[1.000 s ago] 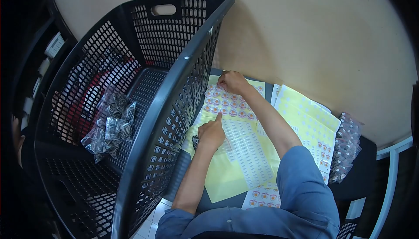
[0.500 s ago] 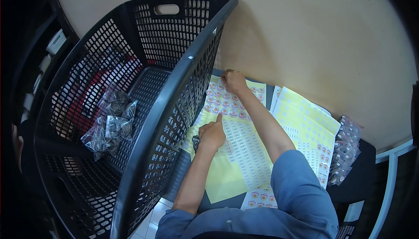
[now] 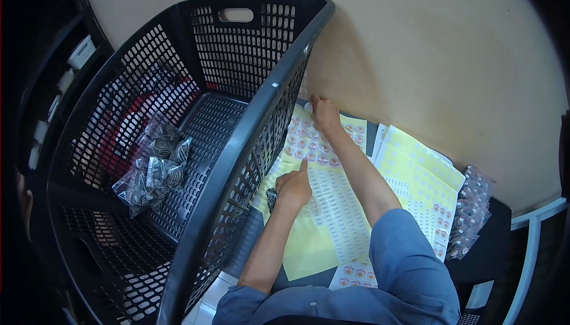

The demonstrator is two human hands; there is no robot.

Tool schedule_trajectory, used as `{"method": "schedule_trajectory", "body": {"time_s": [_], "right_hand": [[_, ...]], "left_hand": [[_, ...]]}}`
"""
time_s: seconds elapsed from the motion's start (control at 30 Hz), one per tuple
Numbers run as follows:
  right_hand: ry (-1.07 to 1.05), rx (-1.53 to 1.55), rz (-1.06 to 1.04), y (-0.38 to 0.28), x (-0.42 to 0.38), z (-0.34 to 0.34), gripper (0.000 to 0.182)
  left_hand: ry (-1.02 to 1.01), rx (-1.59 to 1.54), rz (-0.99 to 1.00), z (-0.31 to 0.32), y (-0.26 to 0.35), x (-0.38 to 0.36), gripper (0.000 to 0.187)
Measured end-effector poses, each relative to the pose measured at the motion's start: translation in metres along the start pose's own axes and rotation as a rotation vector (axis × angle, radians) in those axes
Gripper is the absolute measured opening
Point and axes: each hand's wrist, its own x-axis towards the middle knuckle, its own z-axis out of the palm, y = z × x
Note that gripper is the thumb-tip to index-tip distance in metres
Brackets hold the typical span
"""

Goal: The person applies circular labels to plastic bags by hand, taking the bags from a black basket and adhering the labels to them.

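My right hand (image 3: 325, 114) is closed in a pinch at the far edge of a yellow sticker sheet (image 3: 306, 248), with a small pale round sticker (image 3: 308, 107) at its fingertips. Round orange-and-pink stickers (image 3: 322, 160) cover the sheet's far part, and rows of small printed labels (image 3: 338, 206) run nearer. My left hand (image 3: 294, 187) rests on the sheet, index finger stretched toward the round stickers, other fingers curled over a clear packet (image 3: 313, 207). A dark patterned item (image 3: 271, 199) shows at that hand's left side; the curled fingertips are hidden.
A large black slotted basket (image 3: 237, 141) stands at left, holding clear packets of striped dark items (image 3: 155, 170). More sticker sheets (image 3: 415, 165) lie to the right, beside a pile of small clear bags (image 3: 471, 212). A beige wall (image 3: 427, 58) bounds the far side.
My right hand has drawn slightly away from the round stickers, and a pale round sticker now shows at its fingertips. My left hand stays in place; the whole view has shifted a little.
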Motion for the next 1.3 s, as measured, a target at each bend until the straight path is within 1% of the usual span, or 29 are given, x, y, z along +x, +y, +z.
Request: {"method": "schedule_trajectory", "body": {"time_s": [0.07,0.1,0.17,0.2,0.23,0.27,0.3,0.37,0.4,0.43,0.5,0.53,0.6,0.63,0.7,0.73,0.77,0.83,0.87,0.9,0.93,0.97,1.0,1.03,1.07,1.1,1.17,1.27,1.3], "right_hand": [[-0.045,0.027,0.084,-0.001,0.004,-0.006,0.01],[-0.039,0.027,0.082,-0.002,0.005,-0.008,0.01],[-0.039,0.151,0.074,-0.004,0.002,-0.013,0.008],[-0.038,0.15,0.07,-0.005,0.003,-0.018,0.008],[0.009,0.206,0.012,-0.004,-0.002,-0.023,0.008],[0.056,0.263,-0.041,-0.003,-0.01,-0.028,0.009],[0.056,0.262,-0.037,-0.003,-0.016,-0.035,0.009],[0.047,0.708,0.045,-0.005,-0.034,-0.052,0.014],[-0.053,0.77,0.119,-0.011,-0.048,-0.072,0.016],[-0.049,0.765,0.123,-0.014,-0.064,-0.083,0.016],[-0.178,0.915,0.19,-0.018,-0.093,-0.104,0.019],[-0.174,0.908,0.195,-0.019,-0.104,-0.114,0.019],[-0.367,1.167,0.407,-0.021,-0.123,-0.136,0.024],[-0.357,1.162,0.413,-0.024,-0.129,-0.147,0.024],[-0.388,1.344,0.509,-0.029,-0.139,-0.17,0.029],[-0.403,1.361,0.489,-0.029,-0.144,-0.178,0.03],[-0.392,1.36,0.497,-0.031,-0.149,-0.186,0.03],[-0.409,1.237,0.369,-0.039,-0.163,-0.2,0.034],[-0.405,1.238,0.38,-0.043,-0.171,-0.204,0.034],[-0.443,1.216,0.315,-0.048,-0.179,-0.208,0.034],[-0.48,1.191,0.25,-0.052,-0.185,-0.211,0.035],[-0.472,1.189,0.255,-0.057,-0.191,-0.214,0.035],[-0.366,1.156,0.27,-0.062,-0.196,-0.216,0.034],[-0.26,1.122,0.285,-0.065,-0.2,-0.218,0.034],[-0.222,1.209,0.303,-0.063,-0.202,-0.218,0.033],[-0.215,1.206,0.308,-0.063,-0.205,-0.221,0.033],[-0.361,1.519,0.37,-0.066,-0.209,-0.228,0.032],[-0.269,1.512,0.379,-0.068,-0.216,-0.231,0.032],[-0.227,1.546,0.396,-0.068,-0.218,-0.234,0.032]], "left_hand": [[-0.013,0.008,-0.002,0.0,0.003,-0.001,0.065],[-0.034,0.016,-0.007,-0.001,0.003,-0.002,0.065],[-0.028,0.019,-0.005,0.0,0.003,-0.003,0.064],[-0.022,0.018,-0.002,-0.001,0.003,-0.004,0.064],[-0.029,0.014,-0.006,0.003,0.001,-0.005,0.064],[0.009,-0.016,0.001,0.008,-0.003,-0.004,0.063],[0.057,-0.044,0.013,0.006,-0.003,-0.004,0.062],[0.018,-0.054,-0.008,0.002,-0.003,-0.008,0.061],[0.04,-0.086,-0.008,0.003,-0.004,-0.008,0.06],[0.062,-0.119,-0.006,0.004,-0.003,-0.01,0.06],[0.109,-0.14,0.015,0.007,-0.005,-0.012,0.064],[0.111,-0.137,0.008,0.008,-0.005,-0.012,0.066],[0.105,-0.117,0.002,0.007,-0.004,-0.014,0.071],[0.119,-0.116,0.007,0.008,-0.004,-0.013,0.073],[0.186,-0.147,0.018,0.007,-0.002,-0.019,0.075],[0.162,-0.248,0.017,0.0,0.001,-0.023,0.076],[0.253,-0.352,0.086,0.001,0.0,-0.024,0.069],[0.421,-0.728,0.354,-0.003,0.002,-0.028,0.06],[0.547,-0.859,0.419,-0.005,0.007,-0.028,0.053],[0.541,-0.859,0.422,-0.011,0.012,-0.035,0.053],[0.521,-0.948,0.441,-0.02,0.019,-0.044,0.051],[0.499,-1.037,0.46,-0.025,0.024,-0.05,0.049],[0.506,-1.137,0.497,-0.026,0.028,-0.052,0.048],[0.497,-1.136,0.504,-0.027,0.031,-0.056,0.048],[0.501,-1.198,0.518,-0.029,0.034,-0.06,0.047],[0.505,-1.263,0.531,-0.031,0.036,-0.066,0.047],[0.486,-1.274,0.534,-0.035,0.039,-0.077,0.046],[0.405,-1.368,0.534,-0.033,0.042,-0.094,0.047],[0.296,-1.553,0.483,-0.03,0.042,-0.103,0.046]]}}
